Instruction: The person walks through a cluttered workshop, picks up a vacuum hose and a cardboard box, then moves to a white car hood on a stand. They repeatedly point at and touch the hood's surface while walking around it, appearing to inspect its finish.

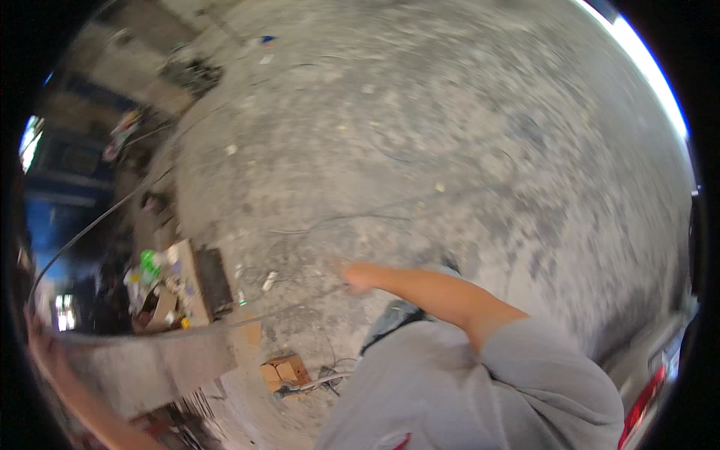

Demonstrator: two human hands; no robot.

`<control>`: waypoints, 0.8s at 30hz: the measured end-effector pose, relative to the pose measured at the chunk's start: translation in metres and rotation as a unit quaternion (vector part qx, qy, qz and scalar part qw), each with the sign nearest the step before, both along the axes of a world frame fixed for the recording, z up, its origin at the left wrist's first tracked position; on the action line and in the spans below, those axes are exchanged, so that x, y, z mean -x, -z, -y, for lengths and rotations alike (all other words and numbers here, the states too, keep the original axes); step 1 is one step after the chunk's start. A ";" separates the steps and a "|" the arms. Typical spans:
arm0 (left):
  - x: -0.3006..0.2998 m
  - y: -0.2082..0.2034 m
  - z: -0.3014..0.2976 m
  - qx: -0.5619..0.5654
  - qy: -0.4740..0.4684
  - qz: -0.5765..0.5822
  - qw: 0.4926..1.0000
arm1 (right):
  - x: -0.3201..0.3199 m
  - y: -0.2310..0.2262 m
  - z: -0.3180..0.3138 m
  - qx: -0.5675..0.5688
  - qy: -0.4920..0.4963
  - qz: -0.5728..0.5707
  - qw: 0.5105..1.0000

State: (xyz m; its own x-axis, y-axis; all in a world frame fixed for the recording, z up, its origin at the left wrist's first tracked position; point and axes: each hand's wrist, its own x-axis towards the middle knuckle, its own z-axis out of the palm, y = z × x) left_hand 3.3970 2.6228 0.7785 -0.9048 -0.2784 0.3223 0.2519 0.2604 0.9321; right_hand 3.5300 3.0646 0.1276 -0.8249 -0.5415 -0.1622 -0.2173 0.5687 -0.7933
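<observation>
- Left hand (46,351): I locate it at the far left rim, meeting the cable; blur prevents me from confirming its grip.
- Cable (187,333): thin, dark, flexible; one strand arcs upward from the left hand, another bows across toward the right hand.
- Litter box (196,289): straight-sided, pale brown, filled with mixed scrap, including glossy green plastic (150,261).
- Small carton (285,371): brown cardboard, squared, on the floor.
- Right hand (362,277): above the floor at the cable's near end; I cannot tell whether its blurred fingers are clenched.
- Floor (450,112): grey, rough, mottled with dark stains.
- Room: dark blue surfaces (64,225) left; bright strip (651,71) upper right.
</observation>
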 end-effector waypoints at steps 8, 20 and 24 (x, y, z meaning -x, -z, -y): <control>-0.013 0.146 -0.125 -0.036 -0.027 0.009 0.999 | -0.095 0.054 -0.192 -0.270 0.266 0.190 0.906; -0.127 0.441 -0.398 0.147 0.352 0.105 0.919 | 0.099 -0.217 -0.111 0.473 0.264 0.411 0.733; -0.167 0.501 -0.420 0.214 0.383 0.054 0.897 | 0.076 -0.216 -0.118 0.312 0.427 0.354 0.772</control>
State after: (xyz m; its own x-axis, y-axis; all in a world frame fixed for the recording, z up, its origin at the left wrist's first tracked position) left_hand 3.5643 3.0431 0.2772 -0.8106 0.5660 0.1504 0.4238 0.3895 0.8177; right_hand 3.4537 3.1825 0.3433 -0.7481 -0.0055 -0.6635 0.6390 -0.2754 -0.7182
